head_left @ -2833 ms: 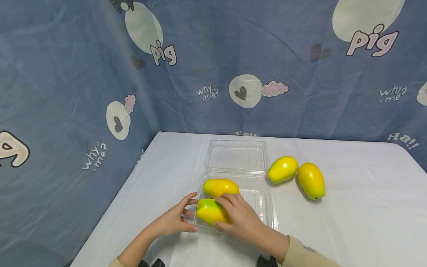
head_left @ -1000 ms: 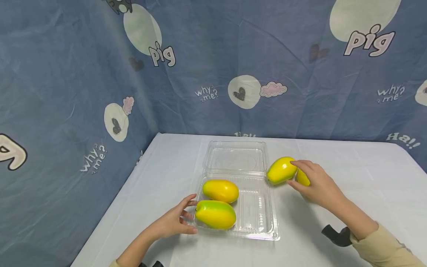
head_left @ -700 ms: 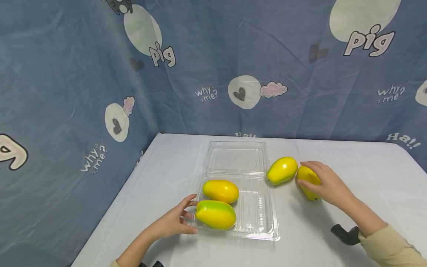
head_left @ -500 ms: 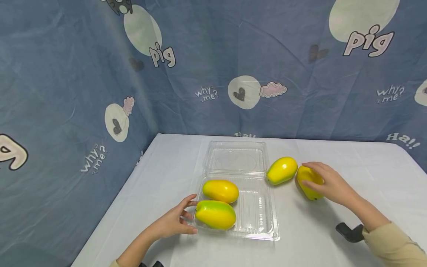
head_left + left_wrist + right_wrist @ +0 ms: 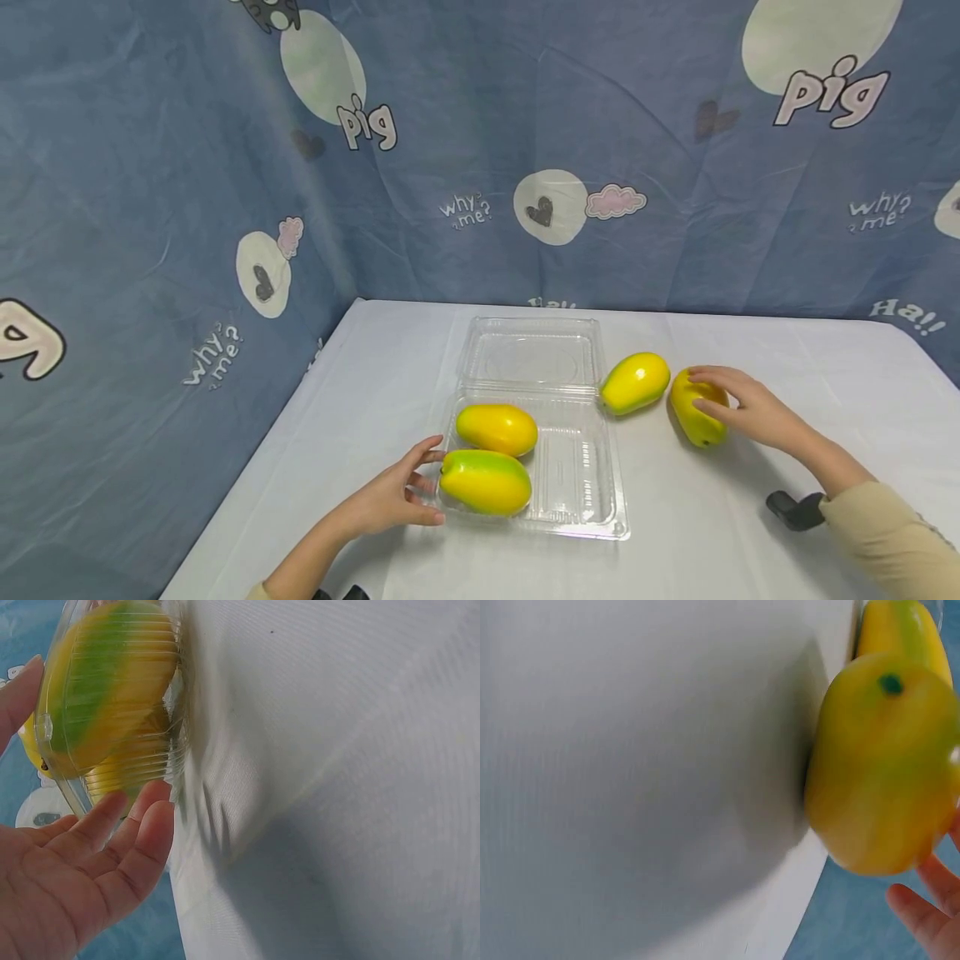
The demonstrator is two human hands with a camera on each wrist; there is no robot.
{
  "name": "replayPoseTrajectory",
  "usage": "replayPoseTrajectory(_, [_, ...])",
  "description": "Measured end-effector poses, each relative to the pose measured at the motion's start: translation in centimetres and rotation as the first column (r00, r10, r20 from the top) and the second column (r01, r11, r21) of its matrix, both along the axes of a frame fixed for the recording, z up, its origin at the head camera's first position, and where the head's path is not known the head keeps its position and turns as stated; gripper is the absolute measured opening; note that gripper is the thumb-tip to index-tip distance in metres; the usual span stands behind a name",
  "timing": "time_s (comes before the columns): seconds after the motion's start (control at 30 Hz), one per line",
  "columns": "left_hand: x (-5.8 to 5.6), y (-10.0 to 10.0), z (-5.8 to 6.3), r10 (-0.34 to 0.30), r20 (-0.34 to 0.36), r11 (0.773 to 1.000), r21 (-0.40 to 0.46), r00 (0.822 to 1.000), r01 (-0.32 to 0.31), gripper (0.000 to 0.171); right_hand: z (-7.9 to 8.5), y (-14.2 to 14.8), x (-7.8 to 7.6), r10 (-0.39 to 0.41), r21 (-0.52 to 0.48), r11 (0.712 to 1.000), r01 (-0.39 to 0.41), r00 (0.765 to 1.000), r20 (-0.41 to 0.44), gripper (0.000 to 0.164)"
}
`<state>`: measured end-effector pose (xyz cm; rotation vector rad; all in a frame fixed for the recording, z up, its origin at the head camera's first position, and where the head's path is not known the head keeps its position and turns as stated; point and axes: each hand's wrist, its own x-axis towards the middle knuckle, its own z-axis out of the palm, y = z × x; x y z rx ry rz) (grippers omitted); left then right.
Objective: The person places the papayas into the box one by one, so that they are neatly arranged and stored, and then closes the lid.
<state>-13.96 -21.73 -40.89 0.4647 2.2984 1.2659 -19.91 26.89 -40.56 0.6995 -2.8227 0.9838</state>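
My left hand [image 5: 395,497] lies at the left side of a hinged clear plastic clamshell box [image 5: 573,523], fingers spread beside its wall. Two yellow-green mangoes lie in the box's left half: a near mango [image 5: 486,482] and one behind it [image 5: 497,429]. In the left wrist view, my fingers [image 5: 154,832] are relaxed near the ribbed wall. My right hand [image 5: 757,412] reaches over the rightmost mango [image 5: 690,421] on the table, thumb and fingers around its right end. In the right wrist view, a fingertip touches this mango [image 5: 885,772]; other fingers are loosely extended. The thumb is hidden there.
Another mango [image 5: 635,383] lies on the table against the box's right side, just left of the rightmost one. The box's lid [image 5: 528,350] lies open toward the back. White cloth covers the table [image 5: 825,375]; a blue printed curtain [image 5: 637,100] hangs behind and left.
My right hand has left the near mango in the box and moved right to the rightmost mango. That mango has just turned slightly. My left hand has stayed in place.
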Motion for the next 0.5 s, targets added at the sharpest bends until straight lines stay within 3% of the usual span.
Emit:
replayPoseTrajectory(0.17, [0.0, 0.0, 0.1, 0.001, -0.002, 1.000, -0.002, 1.000, -0.001, 0.094, -0.4, 0.8, -0.4, 0.053, 0.026, 0.998, -0.051, 0.995, -0.079, 0.031])
replayPoseTrajectory(0.27, [0.0, 0.1, 0.1, 0.001, -0.002, 1.000, -0.002, 1.000, -0.001, 0.094, -0.7, 1.3, -0.6, 0.079, 0.046, 0.996, -0.074, 0.991, -0.107, 0.041])
replayPoseTrajectory(0.5, [0.0, 0.1, 0.0, 0.004, 0.004, 1.000, -0.002, 1.000, -0.004, 0.094, -1.4, 2.2, -1.2, 0.049, 0.055, 0.997, -0.045, 0.997, -0.062, 0.063])
